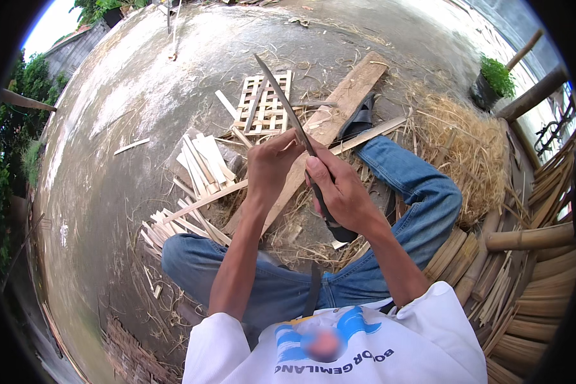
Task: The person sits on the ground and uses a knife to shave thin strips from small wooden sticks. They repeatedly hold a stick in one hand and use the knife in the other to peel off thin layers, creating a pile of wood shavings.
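Observation:
My right hand [342,185] is closed around a long dark-bladed knife [277,88], its tip pointing up and away to the left. The handle's dark end shows below that fist. Just left of the blade, my left hand [275,160] has its fingers curled together close against the knife; what they pinch, if anything, is hidden. A long pale bamboo strip [371,133] shows on both sides of my hands and seems to pass beneath them. Under them a wooden plank [349,89] slants away to the upper right.
A woven bamboo lattice [278,118] lies beyond my hands. Split bamboo strips [205,166] are piled on the left, by my knee. A heap of fine shavings [467,153] lies to the right, beside stacked bamboo poles [531,238]. A potted plant [496,77] stands farther back.

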{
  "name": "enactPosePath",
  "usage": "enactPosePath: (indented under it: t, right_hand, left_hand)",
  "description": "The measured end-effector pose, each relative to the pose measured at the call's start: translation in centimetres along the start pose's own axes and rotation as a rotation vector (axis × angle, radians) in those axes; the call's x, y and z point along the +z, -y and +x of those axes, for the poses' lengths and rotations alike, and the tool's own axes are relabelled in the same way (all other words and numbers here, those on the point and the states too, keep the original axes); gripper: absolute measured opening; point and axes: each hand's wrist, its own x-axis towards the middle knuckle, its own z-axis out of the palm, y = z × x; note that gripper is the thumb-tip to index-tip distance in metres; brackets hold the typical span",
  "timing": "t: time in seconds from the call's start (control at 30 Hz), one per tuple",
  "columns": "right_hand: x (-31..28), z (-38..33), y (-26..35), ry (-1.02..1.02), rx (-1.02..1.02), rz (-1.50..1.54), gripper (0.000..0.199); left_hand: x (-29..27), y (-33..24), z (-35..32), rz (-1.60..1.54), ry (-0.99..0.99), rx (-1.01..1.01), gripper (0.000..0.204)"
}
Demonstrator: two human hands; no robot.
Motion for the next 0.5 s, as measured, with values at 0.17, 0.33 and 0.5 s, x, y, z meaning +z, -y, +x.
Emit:
enactPosePath:
  t: [0.17,0.33,0.5]
  right_hand:
    - [-0.4,0.4,-0.5,-0.024,-0.035,-0.038,0.056]
    - [-0.1,-0.3,-1.0,-0.001,0.089,0.072,0.055]
    - [0.1,-0.1,-1.3,-0.019,0.004,-0.068,0.055]
  left_hand:
    - [-0.1,-0.5,0.0,-0.054,-0.017,0.011,0.033]
    - [0.5,0.1,0.0,-0.139,-0.026,-0.001,0.032]
    - [1.1,0.0,-1.1,-0.095,-0.116,0.084,0.032]
